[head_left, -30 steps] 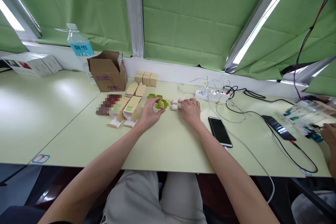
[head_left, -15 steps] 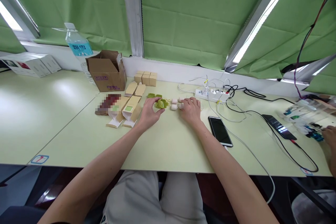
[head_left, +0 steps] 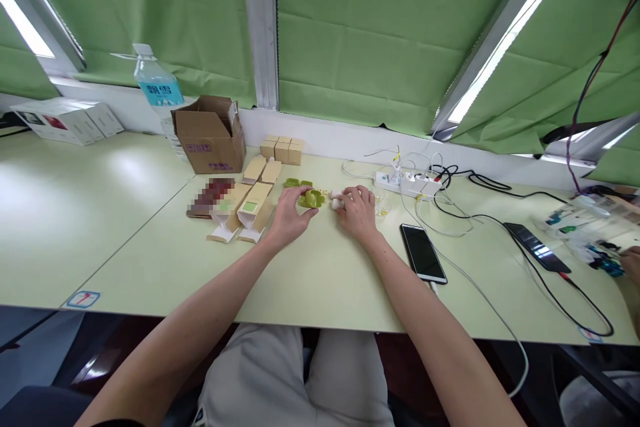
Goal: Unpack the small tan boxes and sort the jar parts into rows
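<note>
A green flower-shaped piece (head_left: 313,198) is gripped between the thumb and fingers of my left hand (head_left: 290,219), just over the table. Behind it lie more green pieces (head_left: 299,183). My right hand (head_left: 358,212) bends its fingers down around small pinkish-white pieces (head_left: 336,203), partly covering them. Its fingertips seem to pinch one of these, though the hand hides much of the contact. Right of that hand sit small clear pieces with yellow bits (head_left: 383,205).
Opened cartons (head_left: 256,205) lie left of my hands, near a brown cardboard box (head_left: 213,143) and a water bottle (head_left: 159,87). Small boxes (head_left: 281,150) stand behind. A phone (head_left: 423,253), cables and a power strip (head_left: 407,183) are right. Another person's hand (head_left: 631,263) shows far right.
My right hand has shifted left relative to the white pieces and covers more of them, uncovering the clear pieces. My left hand keeps the green piece. The view has shifted slightly.
</note>
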`<state>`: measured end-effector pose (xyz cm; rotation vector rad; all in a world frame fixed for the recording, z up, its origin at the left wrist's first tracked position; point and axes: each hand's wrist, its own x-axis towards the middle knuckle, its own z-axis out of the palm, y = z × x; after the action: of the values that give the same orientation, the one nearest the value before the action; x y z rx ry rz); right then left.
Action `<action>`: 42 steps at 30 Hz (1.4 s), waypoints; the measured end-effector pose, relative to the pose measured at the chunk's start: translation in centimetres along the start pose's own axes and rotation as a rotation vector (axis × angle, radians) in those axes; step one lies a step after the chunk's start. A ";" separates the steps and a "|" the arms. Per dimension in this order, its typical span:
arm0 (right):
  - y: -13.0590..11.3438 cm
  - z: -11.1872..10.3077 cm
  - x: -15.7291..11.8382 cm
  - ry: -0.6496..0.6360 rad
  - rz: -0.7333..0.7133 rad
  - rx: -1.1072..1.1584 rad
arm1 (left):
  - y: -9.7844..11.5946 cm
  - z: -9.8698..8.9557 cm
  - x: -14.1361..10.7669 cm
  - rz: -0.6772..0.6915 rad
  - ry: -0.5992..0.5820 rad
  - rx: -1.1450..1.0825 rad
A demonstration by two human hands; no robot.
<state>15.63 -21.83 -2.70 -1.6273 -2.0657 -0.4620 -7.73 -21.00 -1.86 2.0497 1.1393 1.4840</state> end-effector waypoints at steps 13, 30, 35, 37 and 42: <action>-4.2 -4.4 -1.5 0.307 0.023 0.354 | 0.4 0.3 -0.1 -0.068 -0.124 -0.301; -5.1 -3.8 -2.8 0.493 -0.201 0.418 | 2.0 0.3 -1.8 0.155 -0.297 -0.240; -4.9 -3.9 -2.8 0.439 -0.197 0.388 | 2.2 -0.1 -1.7 0.218 -0.328 -0.193; -4.8 -3.9 -2.8 0.433 -0.193 0.391 | 2.1 -0.1 -1.7 0.242 -0.333 -0.181; -4.9 -3.8 -2.8 0.417 -0.181 0.359 | 1.8 -0.1 -1.5 0.315 -0.330 -0.119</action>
<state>11.97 -27.30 -0.89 -1.0419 -1.8524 -0.4192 -7.33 -23.31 -1.52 2.3551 0.6091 1.2407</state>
